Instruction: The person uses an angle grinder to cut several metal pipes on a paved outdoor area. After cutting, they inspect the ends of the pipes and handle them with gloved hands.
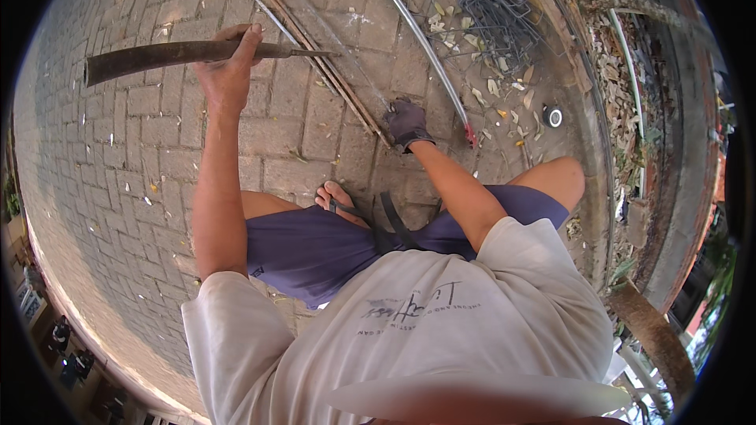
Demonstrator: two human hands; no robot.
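My bare left hand [227, 67] is closed around a long, dark rusty metal tool [161, 59]. It has a thick tube-like end at the left and narrows to a thin tip over the rods. In a dark glove, my right hand [406, 123] is closed on the near end of a thin grey metal rod [346, 59] that slants away to the upper left. Rusty metal rods [346, 102] lie alongside it on the paving, their near ends just left of the glove. The fingers' exact grip inside the glove is hidden.
A shiny metal tube [421, 39] with a red end lies to the right. Beyond it are a tangle of bent dark wire frames [496, 4], a round tape-like item [554, 116] and scattered dry leaves. A curb [579, 55] runs along the right. My sandalled foot [335, 195] is near the rods.
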